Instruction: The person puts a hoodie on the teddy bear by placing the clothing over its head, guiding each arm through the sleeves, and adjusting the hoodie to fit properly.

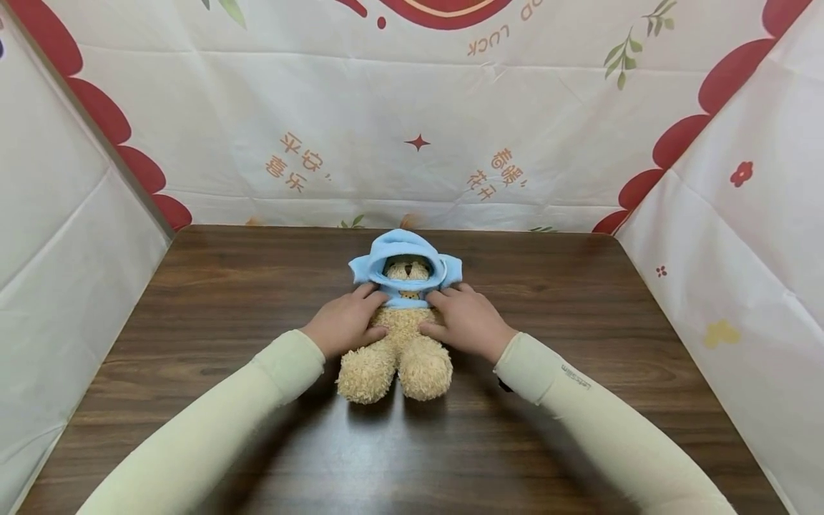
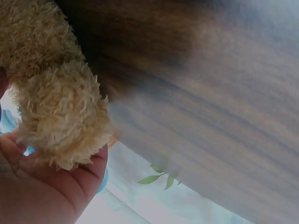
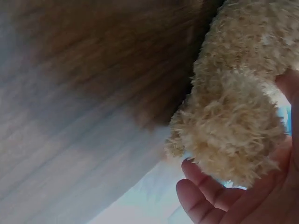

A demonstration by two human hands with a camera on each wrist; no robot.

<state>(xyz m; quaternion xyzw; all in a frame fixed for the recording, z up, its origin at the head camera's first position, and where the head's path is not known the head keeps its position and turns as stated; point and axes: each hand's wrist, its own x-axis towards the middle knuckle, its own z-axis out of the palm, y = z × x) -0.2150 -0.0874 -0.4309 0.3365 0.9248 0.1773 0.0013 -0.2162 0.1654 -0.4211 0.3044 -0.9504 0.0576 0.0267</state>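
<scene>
A curly tan teddy bear (image 1: 400,332) lies on its back on the table, feet towards me. Its light blue hoodie (image 1: 402,247) is bunched round the head and chest, and the nose shows through the neck opening. My left hand (image 1: 344,320) holds the bear's side, fingers at the hoodie's hem and thumb on the belly fur. Mirroring it, my right hand (image 1: 473,320) holds the other side. A furry leg (image 2: 63,112) partly hides the left fingers in the left wrist view. In the right wrist view another leg (image 3: 229,126) covers part of the right hand.
The dark wood-grain table (image 1: 244,286) reaches back to a white printed cloth (image 1: 386,129) with red scalloped edging. White cloth walls (image 1: 740,214) stand at both sides.
</scene>
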